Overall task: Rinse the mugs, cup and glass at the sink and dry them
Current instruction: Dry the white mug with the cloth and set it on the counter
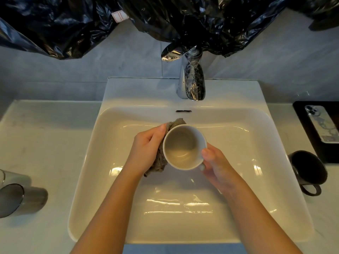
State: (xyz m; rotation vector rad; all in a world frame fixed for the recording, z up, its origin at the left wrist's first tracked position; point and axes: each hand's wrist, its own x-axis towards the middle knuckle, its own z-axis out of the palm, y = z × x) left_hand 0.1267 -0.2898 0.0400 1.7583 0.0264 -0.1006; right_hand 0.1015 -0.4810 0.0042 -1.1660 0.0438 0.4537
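Over the white sink basin (113, 208) I hold a white mug (183, 145), its mouth facing up toward me. My right hand (214, 167) grips its rim and handle side. My left hand (146, 149) presses a grey-brown cloth (161, 158) against the mug's left outer wall; the cloth wraps behind the mug. A black mug (308, 169) stands on the counter to the right of the sink, handle toward me. Left of the sink stand a grey cup (22, 198) and a clear glass (5, 176), partly cut off by the frame edge.
A chrome tap (190, 83) rises behind the basin; no water runs. Black plastic sheeting (165, 19) covers the wall above. On the right counter a phone (321, 123) lies on a black tray (304, 125). White countertop (45, 143) extends to the left.
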